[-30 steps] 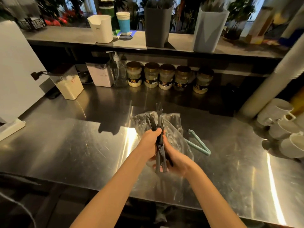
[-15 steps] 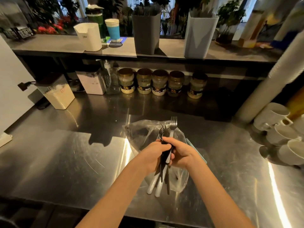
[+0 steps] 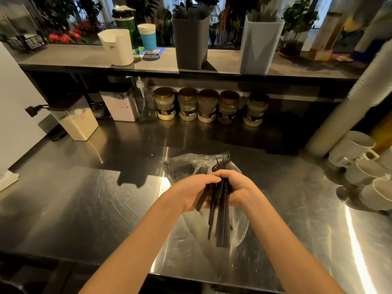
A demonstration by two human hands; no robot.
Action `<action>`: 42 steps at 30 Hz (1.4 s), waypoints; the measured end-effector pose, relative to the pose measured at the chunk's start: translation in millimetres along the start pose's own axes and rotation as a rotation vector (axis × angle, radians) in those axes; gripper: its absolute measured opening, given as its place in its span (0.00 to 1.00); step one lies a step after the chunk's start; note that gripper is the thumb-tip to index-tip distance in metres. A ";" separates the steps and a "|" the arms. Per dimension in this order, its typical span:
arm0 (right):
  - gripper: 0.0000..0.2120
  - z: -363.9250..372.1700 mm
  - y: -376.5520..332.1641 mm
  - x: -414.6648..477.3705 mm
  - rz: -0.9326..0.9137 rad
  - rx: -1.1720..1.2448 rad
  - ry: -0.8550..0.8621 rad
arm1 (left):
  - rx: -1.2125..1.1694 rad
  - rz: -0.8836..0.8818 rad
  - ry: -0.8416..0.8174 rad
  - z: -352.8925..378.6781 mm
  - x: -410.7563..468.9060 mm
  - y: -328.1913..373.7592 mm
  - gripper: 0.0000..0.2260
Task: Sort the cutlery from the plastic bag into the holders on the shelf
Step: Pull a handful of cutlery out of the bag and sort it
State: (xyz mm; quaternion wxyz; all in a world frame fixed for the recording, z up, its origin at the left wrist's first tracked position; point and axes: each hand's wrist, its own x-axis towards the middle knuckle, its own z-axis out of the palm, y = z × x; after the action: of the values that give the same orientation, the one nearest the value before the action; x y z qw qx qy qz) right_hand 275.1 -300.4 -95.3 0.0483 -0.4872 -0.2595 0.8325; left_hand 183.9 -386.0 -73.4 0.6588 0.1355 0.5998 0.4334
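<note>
So right in front of us both hands are wrapped around one bundle of dark plastic forks (image 3: 220, 211). Our left hand (image 3: 196, 190) and right hand (image 3: 238, 187) are pressed together around the middle of it, fingers curled shut. The bundle's long axis runs pretty much straight away from us: handles hang down toward our body, tines poke up past the knuckles.

Directly under and just behind the hands lies the crumpled clear plastic bag (image 3: 184, 166) on the shiny steel counter (image 3: 84, 198), and we can't tell what's left inside it.

Further back, above the row of jars (image 3: 209, 106), is the dark shelf (image 3: 297, 67). The dark grey square holder (image 3: 191, 42) sits almost dead ahead, already stuffed with dark cutlery, and the pale grey square holder (image 3: 259, 43) is just to its right. We'd guess the forks go forward and up, tilted handle-down into one of those. Neither hand is clearly nearer. Open air the whole way, with only the shelf's front edge to clear; white mugs (image 3: 358, 153) sit well off right.
</note>
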 end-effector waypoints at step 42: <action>0.16 -0.1 -22.7 6.0 -0.739 0.205 -0.295 | -0.336 0.067 0.175 16.4 44.8 0.3 0.12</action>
State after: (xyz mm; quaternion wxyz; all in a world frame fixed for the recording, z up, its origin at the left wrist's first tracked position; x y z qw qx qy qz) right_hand 268.1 -278.8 -89.1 0.3546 -0.2291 -0.3371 0.8415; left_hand 194.4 -347.4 -99.3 0.6028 0.0054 0.5691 0.5593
